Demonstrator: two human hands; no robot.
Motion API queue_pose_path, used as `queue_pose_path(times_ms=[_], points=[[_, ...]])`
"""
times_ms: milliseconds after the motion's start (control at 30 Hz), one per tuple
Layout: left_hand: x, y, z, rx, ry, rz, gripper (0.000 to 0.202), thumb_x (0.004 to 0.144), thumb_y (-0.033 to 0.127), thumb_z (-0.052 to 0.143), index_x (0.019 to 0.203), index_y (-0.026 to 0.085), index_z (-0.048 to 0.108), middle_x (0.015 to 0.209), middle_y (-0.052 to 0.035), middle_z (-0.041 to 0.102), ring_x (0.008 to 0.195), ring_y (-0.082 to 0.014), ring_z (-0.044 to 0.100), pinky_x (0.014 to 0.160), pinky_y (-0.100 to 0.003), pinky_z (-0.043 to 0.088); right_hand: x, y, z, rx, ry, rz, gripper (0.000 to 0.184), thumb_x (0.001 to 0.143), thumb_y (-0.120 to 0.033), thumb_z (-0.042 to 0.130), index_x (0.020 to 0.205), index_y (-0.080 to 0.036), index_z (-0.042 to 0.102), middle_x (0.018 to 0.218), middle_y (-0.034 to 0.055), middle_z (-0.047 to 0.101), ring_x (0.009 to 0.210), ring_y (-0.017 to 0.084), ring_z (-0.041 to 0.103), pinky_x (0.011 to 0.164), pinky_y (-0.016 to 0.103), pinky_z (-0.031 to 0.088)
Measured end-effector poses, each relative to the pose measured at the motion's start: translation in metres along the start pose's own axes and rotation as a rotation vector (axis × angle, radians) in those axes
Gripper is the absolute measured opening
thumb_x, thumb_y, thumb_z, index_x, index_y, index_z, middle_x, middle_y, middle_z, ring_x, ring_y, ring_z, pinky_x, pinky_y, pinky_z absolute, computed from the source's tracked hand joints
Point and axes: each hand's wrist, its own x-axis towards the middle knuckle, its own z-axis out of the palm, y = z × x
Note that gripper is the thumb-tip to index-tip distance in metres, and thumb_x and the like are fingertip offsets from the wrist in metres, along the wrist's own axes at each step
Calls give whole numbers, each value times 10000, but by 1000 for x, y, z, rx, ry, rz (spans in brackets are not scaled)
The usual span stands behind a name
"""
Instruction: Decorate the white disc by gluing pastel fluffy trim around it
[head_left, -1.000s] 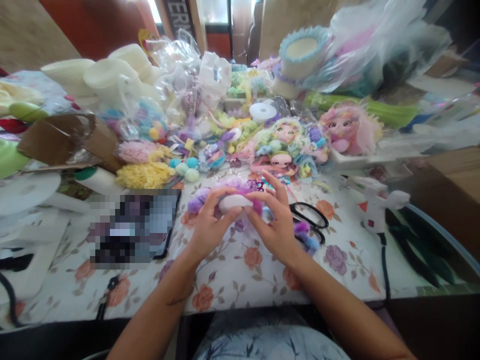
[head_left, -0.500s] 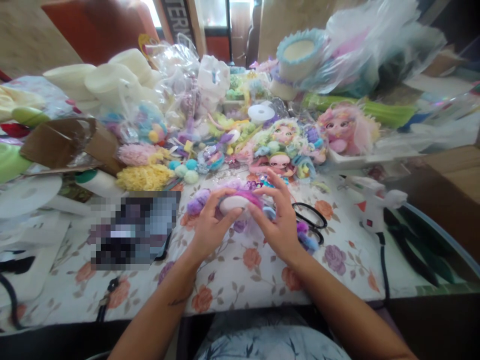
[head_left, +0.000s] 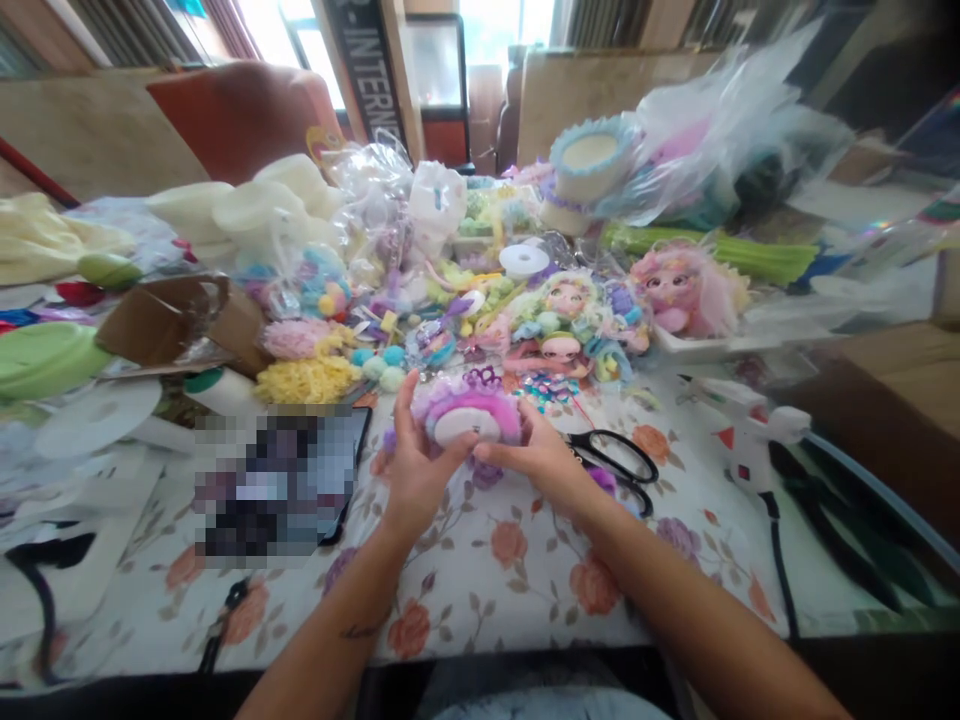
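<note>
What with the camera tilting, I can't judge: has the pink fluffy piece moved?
No: the pink fluffy piece sits just as far left of the scissors; only its white disc now tips toward the camera.

The fluffy disc [head_left: 466, 420] sits between the left hand [head_left: 412, 472] and right hand [head_left: 545, 460]. Scissors [head_left: 583, 443] lie just right of it, and doll heads [head_left: 568, 300] lie farther back.

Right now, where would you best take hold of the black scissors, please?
Grip the black scissors by their handle loops, from the right: the loops lie clear there, while the blades point under the right hand, which with the left hand holds the fluffy pink piece.
</note>
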Motion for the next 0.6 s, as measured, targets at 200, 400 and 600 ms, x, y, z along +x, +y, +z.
queue_pose_path(times_ms=[200,400,600], points=[[-5,-3,4,-7,-23,-84,1075,709,378,864,1551,381,195,1534,-93,436,1377,-293,480,1111,-428,452,1,-1,-3,113,15,12,533,596,-420,904,1041,-235,675,1016,38,760,954,283,705,859,402,557],[-10,1,11,-10,-110,-73,1093,738,363,838,1567,363,126,1455,-114,522,1257,-267,595,1000,-386,545,0,9,-8,191,46,-3,450,608,-363,902,989,-227,704,972,27,773,871,244,715,804,356,555],[-10,0,4,294,-56,157,937,765,353,803,1538,303,275,1407,-119,534,1258,-269,573,1022,-400,519,-1,20,-16,231,148,-1,453,618,-346,894,1004,-221,691,911,21,771,799,228,712,757,344,562]])
